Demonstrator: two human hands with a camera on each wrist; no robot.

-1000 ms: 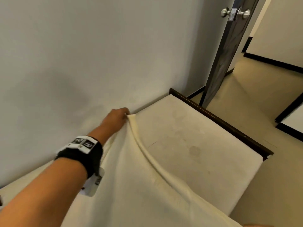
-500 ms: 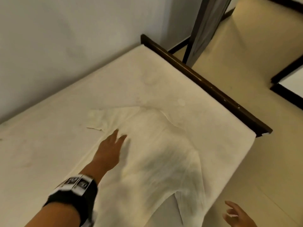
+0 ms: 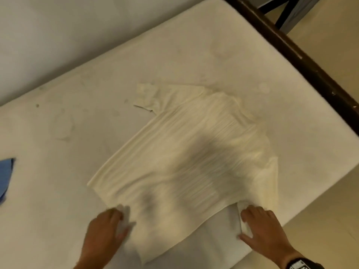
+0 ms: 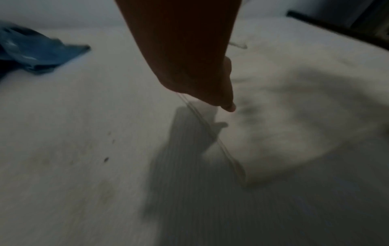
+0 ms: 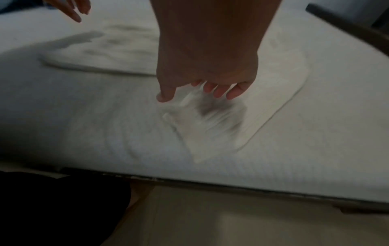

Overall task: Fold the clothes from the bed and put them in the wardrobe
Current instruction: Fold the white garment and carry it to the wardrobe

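Cream shirt (image 3: 194, 152) — ribbed, matt cloth; mattress (image 3: 97, 133) matt, stained fabric; bed frame (image 3: 303, 61) — dark scuffed wood

A shirt (image 3: 186, 152) lies spread flat on the mattress (image 3: 77, 191), toward its right end — the bed frame (image 3: 303, 61) runs behind it on the right. Another garment (image 3: 5, 177) lies well apart at the far left. The left hand (image 3: 104, 232) and right hand (image 3: 266, 232) sit at the shirt's near corners.

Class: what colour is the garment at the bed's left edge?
Blue garment; the left wrist view shows it best.
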